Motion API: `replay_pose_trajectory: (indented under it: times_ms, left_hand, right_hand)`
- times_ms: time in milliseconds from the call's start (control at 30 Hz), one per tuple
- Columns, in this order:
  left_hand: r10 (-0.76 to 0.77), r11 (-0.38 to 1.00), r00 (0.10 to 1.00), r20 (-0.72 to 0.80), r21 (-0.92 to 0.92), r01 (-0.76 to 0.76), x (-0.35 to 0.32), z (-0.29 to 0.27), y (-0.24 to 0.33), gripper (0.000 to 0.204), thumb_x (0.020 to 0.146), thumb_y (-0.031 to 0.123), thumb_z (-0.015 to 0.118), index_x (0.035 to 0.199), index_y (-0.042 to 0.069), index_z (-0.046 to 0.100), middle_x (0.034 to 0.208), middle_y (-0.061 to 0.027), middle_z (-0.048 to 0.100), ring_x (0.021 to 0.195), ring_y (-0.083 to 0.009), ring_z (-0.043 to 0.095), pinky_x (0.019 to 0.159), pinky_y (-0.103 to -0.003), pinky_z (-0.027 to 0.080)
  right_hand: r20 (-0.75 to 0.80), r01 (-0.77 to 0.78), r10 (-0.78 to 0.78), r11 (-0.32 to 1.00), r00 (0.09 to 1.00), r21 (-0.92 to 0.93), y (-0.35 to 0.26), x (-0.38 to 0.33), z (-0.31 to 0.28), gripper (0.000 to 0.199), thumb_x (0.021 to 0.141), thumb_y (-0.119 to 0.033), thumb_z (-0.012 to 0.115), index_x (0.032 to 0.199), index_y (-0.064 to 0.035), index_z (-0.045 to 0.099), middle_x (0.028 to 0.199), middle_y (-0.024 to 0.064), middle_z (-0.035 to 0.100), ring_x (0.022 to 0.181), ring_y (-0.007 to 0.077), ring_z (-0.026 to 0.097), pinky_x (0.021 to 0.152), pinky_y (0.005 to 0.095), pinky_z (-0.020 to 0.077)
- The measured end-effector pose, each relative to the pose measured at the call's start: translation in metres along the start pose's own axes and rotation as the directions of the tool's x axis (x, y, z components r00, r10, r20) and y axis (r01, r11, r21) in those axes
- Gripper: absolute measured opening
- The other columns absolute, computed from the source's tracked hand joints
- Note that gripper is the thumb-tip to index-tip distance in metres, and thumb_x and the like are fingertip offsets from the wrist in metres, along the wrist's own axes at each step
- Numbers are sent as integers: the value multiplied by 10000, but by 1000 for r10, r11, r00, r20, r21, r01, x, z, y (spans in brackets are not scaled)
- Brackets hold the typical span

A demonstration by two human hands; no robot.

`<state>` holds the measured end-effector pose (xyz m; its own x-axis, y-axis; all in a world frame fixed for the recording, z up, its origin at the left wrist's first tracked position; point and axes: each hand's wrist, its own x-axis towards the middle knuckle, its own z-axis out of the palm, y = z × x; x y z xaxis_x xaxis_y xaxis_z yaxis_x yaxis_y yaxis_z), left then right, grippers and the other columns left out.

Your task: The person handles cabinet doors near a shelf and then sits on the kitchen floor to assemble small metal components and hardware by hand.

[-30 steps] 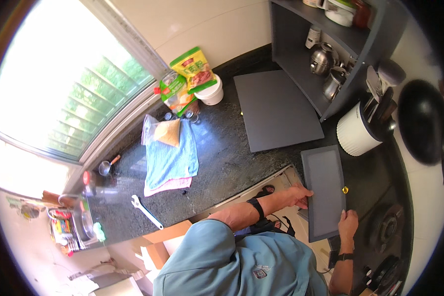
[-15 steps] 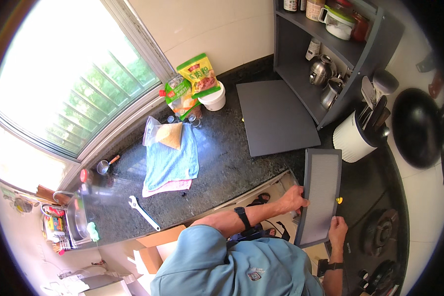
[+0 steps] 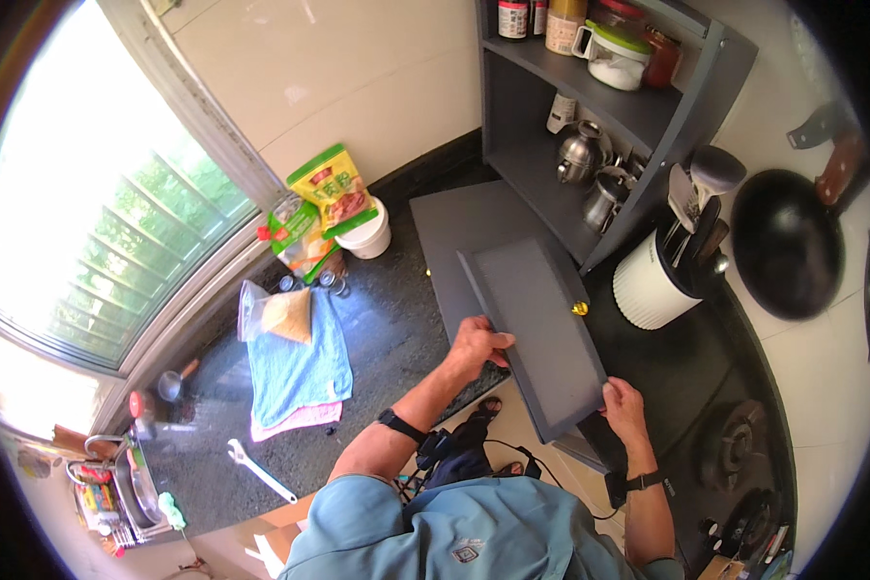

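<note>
1. left hand (image 3: 476, 343): fingers curled over the near left edge of the grey panel (image 3: 536, 333), gripping it.
2. right hand (image 3: 626, 406): closed on the panel's near right corner, thumb on top.
3. grey panel: held tilted between both hands, stretching up and away from them; a small brass knob (image 3: 580, 308) sits on its right edge, just above the right hand.
4. second grey panel (image 3: 474, 242): lies flat on the counter beyond the hands, partly under the held one.
5. white utensil pot (image 3: 651, 288): right of the held panel, near the knob.
6. blue towel (image 3: 300, 362): well left of the left hand.
</note>
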<state>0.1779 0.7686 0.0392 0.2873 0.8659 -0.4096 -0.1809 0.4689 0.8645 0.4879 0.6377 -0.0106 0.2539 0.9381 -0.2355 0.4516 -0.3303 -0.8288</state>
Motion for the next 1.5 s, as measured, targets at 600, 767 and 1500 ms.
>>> replay_pose_trajectory:
  times_ms: [600, 767, 1500]
  left_hand:
    - [-52, 975, 939, -341, 184, 121, 158, -90, 30, 271, 762, 61, 706, 872, -157, 589, 850, -225, 651, 712, -322, 672, 573, -380, 589]
    - [379, 683, 797, -471, 723, 103, 155, -86, 39, 254, 759, 71, 612, 920, -120, 567, 947, -312, 643, 899, -403, 661, 795, -447, 549]
    - [279, 801, 714, -642, 566, 195, 107, -101, -2, 505, 805, 228, 678, 1175, -67, 502, 1085, -316, 603, 1037, -447, 591, 922, -455, 471]
  right_hand:
    - [50, -136, 127, 922, 991, 363, -85, 147, 64, 328, 959, -200, 550, 1188, 34, 583, 943, 99, 630, 806, 171, 622, 701, 309, 540]
    - [103, -127, 96, 928, 990, 351, -102, 150, 79, 357, 964, -227, 545, 1192, 45, 576, 1002, 108, 632, 862, 182, 630, 761, 309, 533]
    - [41, -410, 457, 750, 888, 519, -70, 155, 97, 336, 823, -183, 746, 925, 2, 484, 776, 131, 607, 612, 227, 656, 508, 376, 586]
